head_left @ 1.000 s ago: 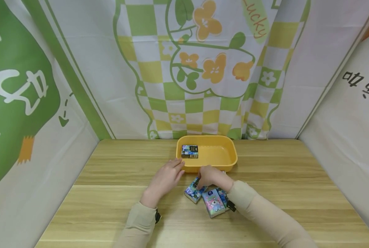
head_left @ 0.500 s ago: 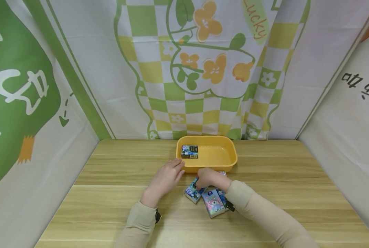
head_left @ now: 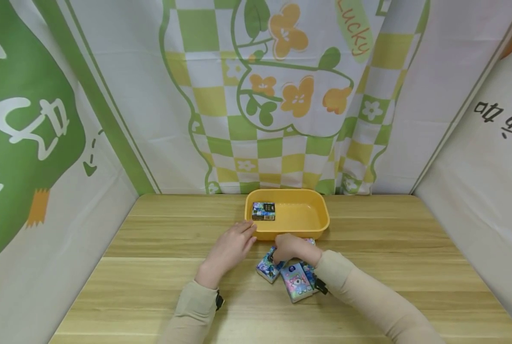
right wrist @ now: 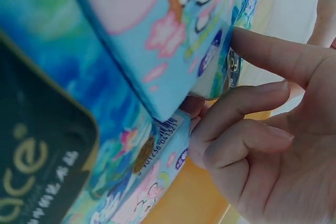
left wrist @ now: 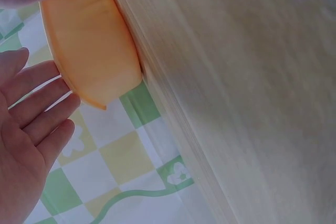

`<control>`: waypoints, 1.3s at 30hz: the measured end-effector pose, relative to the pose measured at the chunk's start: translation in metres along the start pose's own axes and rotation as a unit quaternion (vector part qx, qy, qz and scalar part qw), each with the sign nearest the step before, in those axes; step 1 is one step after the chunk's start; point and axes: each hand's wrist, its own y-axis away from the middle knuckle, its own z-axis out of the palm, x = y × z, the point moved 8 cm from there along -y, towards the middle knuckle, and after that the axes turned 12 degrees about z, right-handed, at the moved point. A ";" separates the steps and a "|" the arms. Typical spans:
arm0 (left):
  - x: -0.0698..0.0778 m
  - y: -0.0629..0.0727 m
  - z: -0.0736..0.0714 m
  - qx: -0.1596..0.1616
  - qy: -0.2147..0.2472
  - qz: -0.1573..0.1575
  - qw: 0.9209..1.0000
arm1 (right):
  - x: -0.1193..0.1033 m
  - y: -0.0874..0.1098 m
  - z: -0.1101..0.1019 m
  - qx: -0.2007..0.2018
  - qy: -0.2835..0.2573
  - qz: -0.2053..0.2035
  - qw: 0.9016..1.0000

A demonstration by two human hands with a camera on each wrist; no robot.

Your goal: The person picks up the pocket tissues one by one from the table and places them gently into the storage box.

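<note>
My left hand [head_left: 232, 243] rests its straight fingertips on the near left rim of a yellow plastic basin [head_left: 301, 217]; in the left wrist view the fingers [left wrist: 44, 103] lie spread against that rim. Just in front of the basin, my right hand [head_left: 289, 247] pinches a blue floral tissue pack [head_left: 266, 268] between thumb and fingers, the pack still low at the table. Beside it lie a bear-print tissue pack [head_left: 296, 284] and another blue pack [head_left: 308, 272], partly under it. A pink-cornered pack [head_left: 311, 241] is mostly hidden behind my right hand.
Inside the basin, at its left end, lies one blue tissue pack [head_left: 263, 211] with a dark label. The wooden table [head_left: 153, 267] meets a checked, flower-print cloth [head_left: 269, 148] right behind the basin. Printed cloth walls [head_left: 479, 191] enclose both sides.
My right hand has shifted slightly left, its fingers curling further over the blue pack. My left hand and the basin stay where they were.
</note>
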 end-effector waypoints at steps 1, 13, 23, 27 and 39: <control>0.000 0.000 0.000 0.000 0.000 0.000 1.000 | 0.000 0.000 0.000 0.000 -0.004 0.001 1.000; 0.000 -0.001 0.000 0.005 -0.001 0.004 1.000 | 0.000 0.004 -0.005 0.026 -0.038 -0.008 0.999; 0.001 -0.001 -0.001 0.007 -0.005 0.010 1.000 | -0.003 0.014 -0.004 0.028 -0.044 -0.005 0.999; 0.000 0.000 0.000 0.004 -0.003 0.007 1.000 | -0.003 0.019 -0.004 0.024 -0.069 -0.011 0.997; -0.001 -0.001 0.002 -0.005 -0.001 0.002 1.000 | 0.001 0.026 -0.011 0.051 -0.102 -0.048 0.992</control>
